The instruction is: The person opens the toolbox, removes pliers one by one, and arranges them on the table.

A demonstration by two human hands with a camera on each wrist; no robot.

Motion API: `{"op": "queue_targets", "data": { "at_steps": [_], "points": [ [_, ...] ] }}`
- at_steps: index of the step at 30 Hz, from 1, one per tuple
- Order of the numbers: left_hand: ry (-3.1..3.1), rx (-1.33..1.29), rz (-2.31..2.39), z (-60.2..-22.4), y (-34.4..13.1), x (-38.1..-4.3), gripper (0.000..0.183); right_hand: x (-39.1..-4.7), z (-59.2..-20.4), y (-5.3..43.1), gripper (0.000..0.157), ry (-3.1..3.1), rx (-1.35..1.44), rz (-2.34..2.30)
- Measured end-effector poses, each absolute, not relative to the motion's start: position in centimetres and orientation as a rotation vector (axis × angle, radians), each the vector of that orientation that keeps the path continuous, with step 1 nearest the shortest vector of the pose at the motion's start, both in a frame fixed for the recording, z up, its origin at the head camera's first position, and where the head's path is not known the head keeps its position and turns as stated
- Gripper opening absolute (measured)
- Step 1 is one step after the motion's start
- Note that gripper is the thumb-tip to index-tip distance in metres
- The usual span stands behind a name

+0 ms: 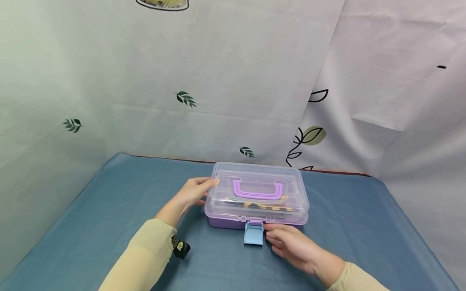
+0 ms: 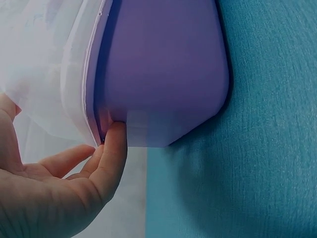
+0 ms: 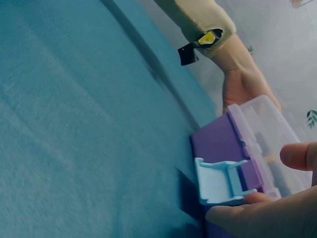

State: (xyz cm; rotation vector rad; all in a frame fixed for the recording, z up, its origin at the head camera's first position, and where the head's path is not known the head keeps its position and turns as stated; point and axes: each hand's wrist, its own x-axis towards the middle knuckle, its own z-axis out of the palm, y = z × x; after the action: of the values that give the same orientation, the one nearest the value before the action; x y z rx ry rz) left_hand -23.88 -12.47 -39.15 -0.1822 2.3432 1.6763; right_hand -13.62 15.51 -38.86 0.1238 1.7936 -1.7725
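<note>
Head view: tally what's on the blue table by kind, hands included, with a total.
Storage box (clear lid, purple base, purple handle, light blue latch flipped open): 1
Hands: 2 (left hand touching the box's left end, right hand at the front edge beside the latch)
Blue table cloth: 1
Total: 4. Contents under the lid are too blurred to count.

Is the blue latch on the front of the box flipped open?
Yes, the blue latch hangs flipped down and outward from the box front, beside the right hand.
</note>
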Motion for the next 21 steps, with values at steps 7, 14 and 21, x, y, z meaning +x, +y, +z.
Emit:
{"op": "queue_targets", "data": {
  "at_steps": [7,14,21],
  "points": [
    [2.327,-0.176,1.684,-39.2,-12.7,-23.8,0.076,-13.8,-38.1,16.2,0.055,1.900,-0.061,-1.639],
    [2.331,-0.152,1.684,-39.3,-12.8,-23.8,0.079,-14.2,-36.8,16.9,0.049,2.093,-0.326,-1.513],
    [2.454,-0.015,1.664,-39.4,-13.1,-23.3,0.079,-14.8,-35.1,18.0,0.037,2.416,-0.630,-1.440]
  ]
}}
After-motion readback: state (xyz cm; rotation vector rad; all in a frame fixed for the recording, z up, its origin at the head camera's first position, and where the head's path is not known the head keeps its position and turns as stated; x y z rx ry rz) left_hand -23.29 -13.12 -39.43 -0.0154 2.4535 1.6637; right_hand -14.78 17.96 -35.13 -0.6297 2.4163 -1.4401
